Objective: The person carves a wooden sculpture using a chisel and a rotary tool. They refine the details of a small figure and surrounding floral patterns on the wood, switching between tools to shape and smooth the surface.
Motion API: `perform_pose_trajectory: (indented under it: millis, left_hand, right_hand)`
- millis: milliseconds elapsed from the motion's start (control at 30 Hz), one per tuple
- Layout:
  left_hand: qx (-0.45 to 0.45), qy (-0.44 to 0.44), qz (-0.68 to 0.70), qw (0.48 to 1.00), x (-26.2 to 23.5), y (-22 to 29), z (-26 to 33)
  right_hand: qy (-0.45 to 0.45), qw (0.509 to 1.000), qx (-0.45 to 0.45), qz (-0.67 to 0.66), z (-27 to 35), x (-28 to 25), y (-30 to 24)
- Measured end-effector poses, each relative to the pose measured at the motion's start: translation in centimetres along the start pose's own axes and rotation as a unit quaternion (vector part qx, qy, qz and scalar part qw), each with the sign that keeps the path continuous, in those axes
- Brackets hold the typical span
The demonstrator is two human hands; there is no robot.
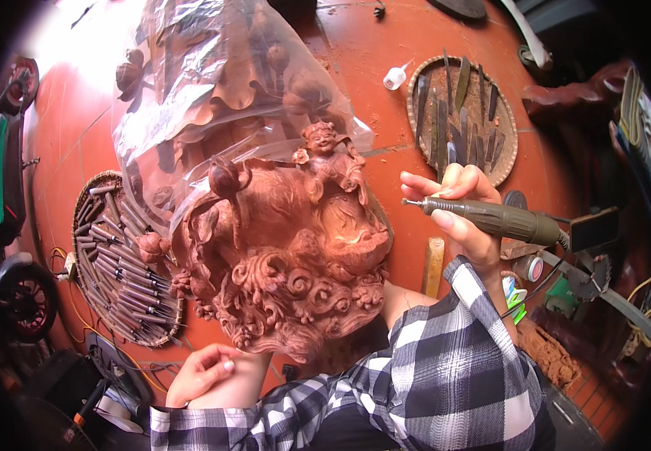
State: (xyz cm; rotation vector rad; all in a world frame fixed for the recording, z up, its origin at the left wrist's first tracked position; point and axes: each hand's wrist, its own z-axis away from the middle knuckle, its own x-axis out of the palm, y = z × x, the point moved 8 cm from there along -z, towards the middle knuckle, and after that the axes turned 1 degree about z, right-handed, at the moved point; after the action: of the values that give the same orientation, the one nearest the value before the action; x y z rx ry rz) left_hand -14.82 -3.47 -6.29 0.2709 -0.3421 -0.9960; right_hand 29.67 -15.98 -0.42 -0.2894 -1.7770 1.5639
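Observation:
My right hand [466,203] grips an olive-brown rotary tool handpiece [502,218] between thumb and fingers. Its thin metal bit points left, clear of the carving. In front of me stands a reddish-brown wood carving [288,248], with curling scrolls low down and a small smiling figure [329,154] at the upper right. A lighter, freshly worn patch shows beneath that figure. Clear plastic sheeting [190,83] drapes over the far part. Below the carving's left side, my left hand [203,374] rests on my bare leg, loosely bent and holding nothing.
Many wooden-handled chisels fill a woven basket [77,240] at left. Another round basket [517,143] at the far right holds flat blades. Near it lies a small white bottle [394,77]. A wooden stick [433,267], a dark phone-like slab [594,230] and cables lie at right.

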Motion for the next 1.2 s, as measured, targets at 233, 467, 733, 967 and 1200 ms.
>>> perform_pose_trajectory:
  millis: [233, 467, 733, 967, 1200]
  left_hand:
    - [0.094, 0.063, -0.058, 0.992, -1.9, -0.4, -0.3]
    - [0.230, 0.352, -0.218, 0.881, -2.1, 12.5, 18.3]
    - [0.040, 0.138, -0.342, 0.929, 0.1, 14.1, 15.8]
    - [0.111, 0.301, -0.213, 0.923, -6.1, 15.1, 15.7]
    - [0.092, 0.290, -0.223, 0.926, -6.1, 15.3, 15.0]
  right_hand:
    - [0.027, 0.998, -0.012, -0.050, 2.1, -0.7, -1.3]
    - [-0.008, 0.996, -0.021, -0.081, 1.2, -2.8, -0.4]
    - [-0.031, 0.974, 0.070, -0.214, 0.6, -2.6, 4.9]
    - [-0.037, 0.983, 0.119, -0.133, 0.5, -0.8, 7.3]
    - [-0.083, 0.990, 0.051, -0.100, -0.2, 0.3, 7.4]
